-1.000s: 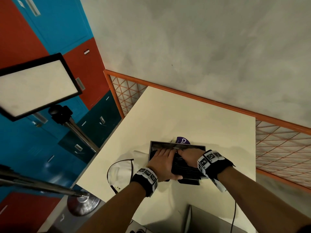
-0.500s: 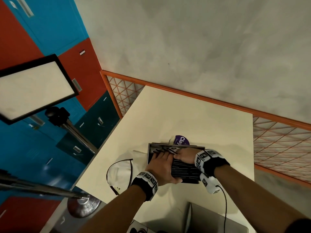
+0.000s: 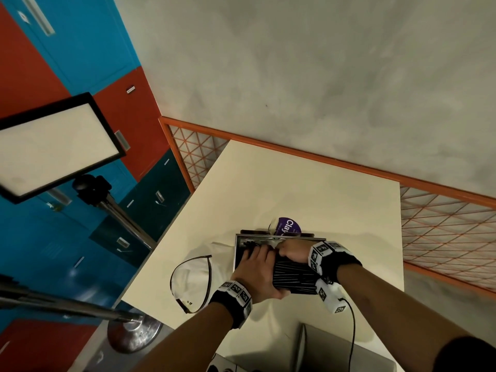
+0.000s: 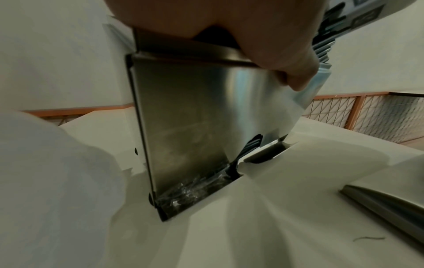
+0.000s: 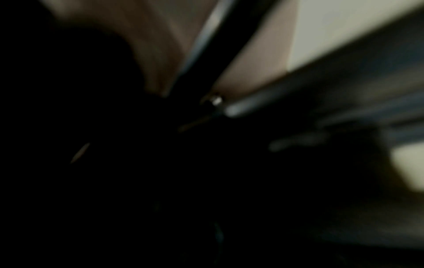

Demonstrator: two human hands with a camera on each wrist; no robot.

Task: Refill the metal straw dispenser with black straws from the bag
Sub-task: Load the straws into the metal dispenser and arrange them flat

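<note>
The open metal straw dispenser (image 3: 236,251) lies on the cream table (image 3: 295,183), packed with black straws (image 3: 292,275). My left hand (image 3: 255,269) lies over its left end, fingers stretched flat on the straws. In the left wrist view its thumb (image 4: 286,63) presses on the dispenser's shiny outer wall (image 4: 195,127). My right hand (image 3: 292,253) is curled at the far end of the straws, seemingly pinching some; its fingertips are hidden. The straw bag with a purple label (image 3: 288,226) sits just behind the dispenser. The right wrist view is dark and blurred.
A white cloth piece with dark trim (image 3: 190,280) lies left of the dispenser. A grey metal lid (image 3: 343,350) rests at the near table edge. A light panel (image 3: 53,146) on a stand stands off the left side. Orange mesh railing (image 3: 442,224) borders the table.
My right hand has slid toward the far end of the dispenser and curled up, uncovering more straws. The left hand has stayed on the left end.
</note>
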